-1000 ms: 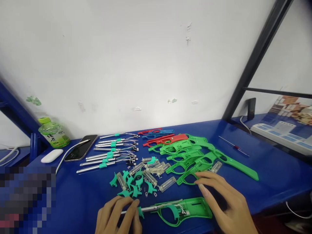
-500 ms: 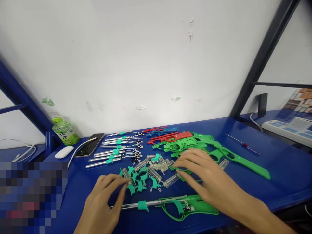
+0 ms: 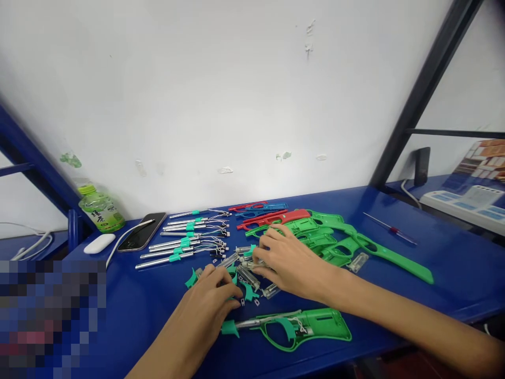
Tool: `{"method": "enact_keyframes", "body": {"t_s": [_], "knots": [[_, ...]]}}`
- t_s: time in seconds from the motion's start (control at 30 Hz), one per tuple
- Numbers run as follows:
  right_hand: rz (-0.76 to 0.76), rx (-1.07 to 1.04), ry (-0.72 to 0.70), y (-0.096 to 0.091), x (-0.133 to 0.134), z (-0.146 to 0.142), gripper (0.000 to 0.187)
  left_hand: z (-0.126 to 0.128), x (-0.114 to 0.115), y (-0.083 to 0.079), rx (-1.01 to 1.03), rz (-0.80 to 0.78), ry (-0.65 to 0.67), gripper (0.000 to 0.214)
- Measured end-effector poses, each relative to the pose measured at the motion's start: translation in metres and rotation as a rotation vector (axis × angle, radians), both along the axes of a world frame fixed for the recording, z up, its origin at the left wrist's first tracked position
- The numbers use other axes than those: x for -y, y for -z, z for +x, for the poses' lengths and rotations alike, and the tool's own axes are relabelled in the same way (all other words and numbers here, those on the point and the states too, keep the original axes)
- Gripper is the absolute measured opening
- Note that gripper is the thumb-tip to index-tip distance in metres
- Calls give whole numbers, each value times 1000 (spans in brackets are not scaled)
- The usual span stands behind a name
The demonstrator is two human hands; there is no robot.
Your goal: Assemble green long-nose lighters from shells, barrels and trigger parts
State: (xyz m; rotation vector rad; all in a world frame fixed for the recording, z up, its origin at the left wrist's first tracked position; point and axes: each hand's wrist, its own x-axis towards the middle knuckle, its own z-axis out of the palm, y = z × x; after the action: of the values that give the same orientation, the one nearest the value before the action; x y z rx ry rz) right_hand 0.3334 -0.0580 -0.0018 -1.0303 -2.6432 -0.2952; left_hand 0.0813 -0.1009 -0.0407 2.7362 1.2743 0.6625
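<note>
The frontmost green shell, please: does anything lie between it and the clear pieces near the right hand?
Yes: a teal piece and small metal bits lie between some clear pieces and the green shell.

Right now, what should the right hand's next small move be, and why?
Probably to lift one clear tube toward the near green shell: the right hand has its fingers at the tube pile, though whether they grip one is unclear, and that shell holds a rod, wires and a trigger, but no clear tube shows in it.
</note>
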Motion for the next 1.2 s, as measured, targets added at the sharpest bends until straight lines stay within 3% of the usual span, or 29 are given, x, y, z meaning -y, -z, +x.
{"method": "enact_keyframes", "body": {"t_s": [0.2, 0.43, 0.57, 0.77, 1.0, 1.13, 1.2], "knots": [[-24, -111, 20, -3, -1, 10, 17, 3, -5, 2, -46, 9, 46, 26], [-38, -382, 96, -44, 27, 33, 12, 15, -5, 17, -12, 45, -17, 32], [-38, -447, 133, -55, 43, 41, 19, 13, 0, -7, 72, -2, -46, 27], [-107, -505, 139, -45, 47, 39, 27, 8, 8, -57, 307, -110, -178, 23], [-338, -525, 139, -51, 50, 21, 19, 17, 6, -60, 604, -219, -325, 33], [-354, -550, 159, -52, 49, 16, 4, 21, 10, -60, 689, -279, -319, 36], [-346, -543, 163, -49, 46, 16, 5, 24, 13, -62, 719, -305, -301, 38]]}}
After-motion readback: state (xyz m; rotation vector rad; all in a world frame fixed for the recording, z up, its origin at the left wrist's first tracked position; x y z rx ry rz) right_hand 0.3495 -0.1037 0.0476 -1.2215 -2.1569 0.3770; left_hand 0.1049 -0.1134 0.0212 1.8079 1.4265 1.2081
